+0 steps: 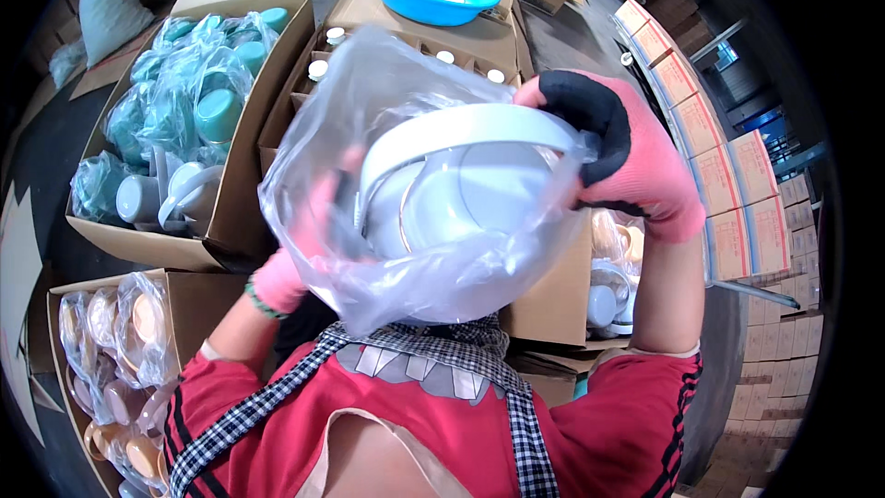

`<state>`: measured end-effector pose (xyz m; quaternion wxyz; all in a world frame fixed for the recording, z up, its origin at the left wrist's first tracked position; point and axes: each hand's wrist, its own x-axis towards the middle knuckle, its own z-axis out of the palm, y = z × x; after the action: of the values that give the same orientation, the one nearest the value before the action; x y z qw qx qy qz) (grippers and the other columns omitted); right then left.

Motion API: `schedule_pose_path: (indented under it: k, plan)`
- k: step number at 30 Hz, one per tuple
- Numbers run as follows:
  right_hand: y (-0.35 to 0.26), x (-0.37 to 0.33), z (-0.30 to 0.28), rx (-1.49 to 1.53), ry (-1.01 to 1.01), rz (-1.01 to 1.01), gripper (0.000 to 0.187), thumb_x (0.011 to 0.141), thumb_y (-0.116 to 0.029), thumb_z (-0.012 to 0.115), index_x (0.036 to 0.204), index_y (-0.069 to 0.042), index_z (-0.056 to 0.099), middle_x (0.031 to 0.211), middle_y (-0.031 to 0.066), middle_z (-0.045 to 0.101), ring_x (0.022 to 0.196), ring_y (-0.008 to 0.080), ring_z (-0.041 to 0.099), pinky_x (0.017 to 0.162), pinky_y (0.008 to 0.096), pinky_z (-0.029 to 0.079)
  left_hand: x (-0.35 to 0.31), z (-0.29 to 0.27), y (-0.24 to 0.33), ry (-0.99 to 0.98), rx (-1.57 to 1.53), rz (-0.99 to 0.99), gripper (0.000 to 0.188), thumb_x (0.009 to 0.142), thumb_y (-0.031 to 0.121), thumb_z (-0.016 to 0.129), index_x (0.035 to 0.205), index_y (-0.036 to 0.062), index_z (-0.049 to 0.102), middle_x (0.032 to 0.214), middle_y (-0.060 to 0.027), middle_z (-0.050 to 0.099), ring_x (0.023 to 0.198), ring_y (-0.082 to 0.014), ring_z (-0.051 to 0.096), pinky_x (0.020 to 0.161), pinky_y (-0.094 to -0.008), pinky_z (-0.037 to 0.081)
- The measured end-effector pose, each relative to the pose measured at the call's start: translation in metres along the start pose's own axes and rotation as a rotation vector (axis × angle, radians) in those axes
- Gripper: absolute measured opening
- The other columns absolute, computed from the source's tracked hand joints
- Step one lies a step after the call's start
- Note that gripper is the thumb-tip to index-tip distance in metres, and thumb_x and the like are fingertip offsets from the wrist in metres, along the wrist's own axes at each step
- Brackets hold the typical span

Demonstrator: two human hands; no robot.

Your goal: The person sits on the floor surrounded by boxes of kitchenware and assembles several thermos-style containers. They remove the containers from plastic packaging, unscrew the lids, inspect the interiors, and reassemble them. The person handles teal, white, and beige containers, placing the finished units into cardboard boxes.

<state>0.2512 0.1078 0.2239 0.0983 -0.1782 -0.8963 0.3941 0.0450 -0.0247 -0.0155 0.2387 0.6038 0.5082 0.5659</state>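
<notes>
In front of my chest is a pale grey-white vessel (479,189) with a broad arched handle (470,120), loosely inside a clear plastic bag (341,83). The bag's mouth gapes around it. My right hand (636,148), in a pink glove with black palm and fingertips, is closed on the bag's edge by the right end of the handle. On the other side my left hand (309,231), gloved alike, lies against the vessel's left side, partly seen through the film. Motion blur and plastic obscure its fingers, so its grip is unclear.
A carton (253,244) of bagged teal and grey vessels stands at left, with another (198,314) of beige and pink ones below. Beyond the bag, a divided carton (300,83) holds white-capped items. A blue basin (433,9) contains small white pieces. Stacked cartons (719,175) line the right.
</notes>
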Motion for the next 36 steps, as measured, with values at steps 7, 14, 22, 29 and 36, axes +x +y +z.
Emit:
schedule_pose_path:
  k: [7, 14, 22, 29, 36]
  plan:
    - [0.041, -0.056, 0.038, -0.759, 0.547, -0.255, 0.083, 0.062, -0.044, 0.073, 0.124, -0.001, 0.038, 0.121, 0.0204, 0.040, 0.111, 0.0359, 0.041, 0.092, 0.0433, 0.033, -0.038, 0.043, -0.038, -0.368, 0.508, 0.069, 0.104, 0.057, 0.035, 0.076, 0.133, -0.0021, 0.015, 0.133, -0.0224, 0.025, 0.123, -0.0377, 0.027, 0.103, -0.0389, 0.022]
    - [0.152, -0.112, 0.218, -0.293, 0.593, 0.186, 0.114, 0.059, -0.051, 0.072, 0.133, 0.004, 0.006, 0.127, 0.0331, 0.024, 0.114, 0.0448, 0.033, 0.096, 0.0440, 0.030, -0.015, -0.009, -0.008, -0.582, -0.125, -0.392, 0.087, 0.065, 0.023, 0.072, 0.132, -0.0036, 0.024, 0.131, -0.0179, 0.034, 0.122, -0.0244, 0.031, 0.102, -0.0323, 0.024]
    - [0.156, -0.137, 0.179, -0.036, 0.262, 0.237, 0.062, 0.081, -0.030, 0.057, 0.129, -0.001, 0.031, 0.122, 0.0212, 0.042, 0.114, 0.0258, 0.043, 0.094, 0.0337, 0.035, 0.094, -0.011, -0.111, -0.643, -0.466, -0.549, 0.040, 0.079, 0.013, 0.060, 0.116, -0.0008, 0.050, 0.112, -0.0077, 0.056, 0.101, -0.0137, 0.051, 0.093, -0.0271, 0.036]
    - [0.049, -0.041, 0.069, -0.615, 0.630, -0.242, 0.077, 0.070, -0.047, 0.064, 0.125, 0.001, 0.039, 0.125, 0.0199, 0.041, 0.118, 0.0326, 0.036, 0.099, 0.0436, 0.026, 0.100, 0.080, -0.110, -0.275, -0.474, -0.331, 0.046, 0.077, 0.020, 0.061, 0.116, 0.0013, 0.045, 0.117, -0.0122, 0.047, 0.107, -0.0219, 0.046, 0.091, -0.0316, 0.037]
    - [0.071, -0.079, 0.046, -0.424, 0.547, 0.186, 0.069, 0.070, -0.042, 0.065, 0.121, -0.001, 0.043, 0.113, 0.0187, 0.050, 0.106, 0.0287, 0.048, 0.088, 0.0399, 0.038, 0.095, 0.089, -0.101, -0.044, 0.189, -0.022, 0.037, 0.074, 0.029, 0.063, 0.097, 0.0009, 0.057, 0.096, -0.0171, 0.059, 0.091, -0.0290, 0.056, 0.079, -0.0340, 0.044]
